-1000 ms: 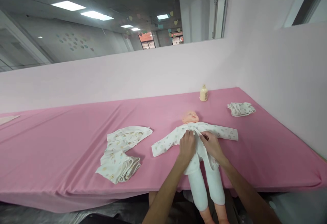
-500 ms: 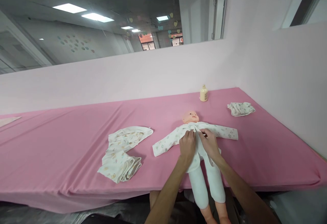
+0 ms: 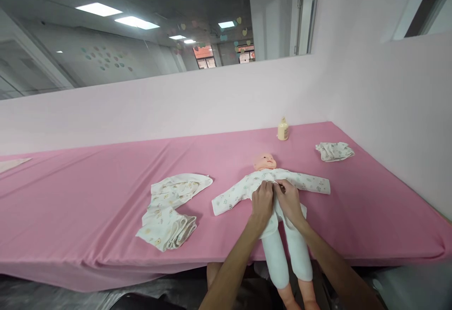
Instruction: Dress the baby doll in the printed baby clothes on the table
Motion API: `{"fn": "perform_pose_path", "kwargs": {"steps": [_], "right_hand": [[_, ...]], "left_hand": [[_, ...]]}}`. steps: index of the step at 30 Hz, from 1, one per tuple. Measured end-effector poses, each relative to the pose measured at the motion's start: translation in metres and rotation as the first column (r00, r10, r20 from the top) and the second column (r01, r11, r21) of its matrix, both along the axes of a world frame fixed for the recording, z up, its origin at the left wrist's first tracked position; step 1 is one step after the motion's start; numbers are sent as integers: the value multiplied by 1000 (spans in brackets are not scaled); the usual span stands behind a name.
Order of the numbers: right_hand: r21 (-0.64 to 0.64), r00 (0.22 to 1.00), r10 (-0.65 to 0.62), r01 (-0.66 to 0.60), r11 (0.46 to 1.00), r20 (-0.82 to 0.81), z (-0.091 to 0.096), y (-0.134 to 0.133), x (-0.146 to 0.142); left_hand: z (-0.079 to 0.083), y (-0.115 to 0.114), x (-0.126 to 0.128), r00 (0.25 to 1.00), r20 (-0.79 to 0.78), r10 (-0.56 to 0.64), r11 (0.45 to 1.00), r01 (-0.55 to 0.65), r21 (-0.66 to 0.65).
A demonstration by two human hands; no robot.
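A baby doll (image 3: 265,161) lies on its back on the pink cloth, its lower legs hanging over the near edge. It wears a white patterned baby shirt (image 3: 240,192) with both sleeves spread out to the sides, and white cloth covers its legs. At the doll's chest, my left hand (image 3: 263,201) pinches the front edge of the shirt. Close beside it, my right hand (image 3: 287,200) has its fingers closed on the same shirt front. The fingertips nearly meet, and they hide whatever small fastening may be between them.
A crumpled patterned baby garment (image 3: 169,211) lies left of the doll on the pink-covered table (image 3: 88,197). Toward the wall stands a cream bottle (image 3: 283,129). A folded patterned cloth (image 3: 334,151) sits at the right. A pale flat item (image 3: 12,164) shows at the far left.
Both hands stay at the shirt front, with the left hand drawn slightly closer to the right. The whole view has shifted a little; the doll and other things lie as before.
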State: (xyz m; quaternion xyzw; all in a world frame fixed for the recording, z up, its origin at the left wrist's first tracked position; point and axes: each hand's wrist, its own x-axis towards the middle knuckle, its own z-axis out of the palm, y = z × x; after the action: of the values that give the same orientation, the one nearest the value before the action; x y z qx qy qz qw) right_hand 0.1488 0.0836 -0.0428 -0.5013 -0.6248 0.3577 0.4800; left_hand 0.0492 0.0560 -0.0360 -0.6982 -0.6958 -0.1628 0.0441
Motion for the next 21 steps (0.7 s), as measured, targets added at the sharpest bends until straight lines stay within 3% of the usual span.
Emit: {"fn": "perform_pose_path", "kwargs": {"steps": [8,14,18,21], "right_hand": [[70,999,-29,28,997,22,-2,-13,-3],[125,1000,-3,4,992,-11,-8,-18,-7],[171,999,5,-14,985,52,-8,-18,-6],[222,993,35,-59,973,112,-9,-18,-5]], "left_hand": [[-8,-1,5,1000,-14,2,999,-2,49],[-6,-4,2,986,167,-17,997,5,71],[4,-1,-10,903,423,-79,997,61,54],[12,4,-19,760,644,-88,994,113,3]]}}
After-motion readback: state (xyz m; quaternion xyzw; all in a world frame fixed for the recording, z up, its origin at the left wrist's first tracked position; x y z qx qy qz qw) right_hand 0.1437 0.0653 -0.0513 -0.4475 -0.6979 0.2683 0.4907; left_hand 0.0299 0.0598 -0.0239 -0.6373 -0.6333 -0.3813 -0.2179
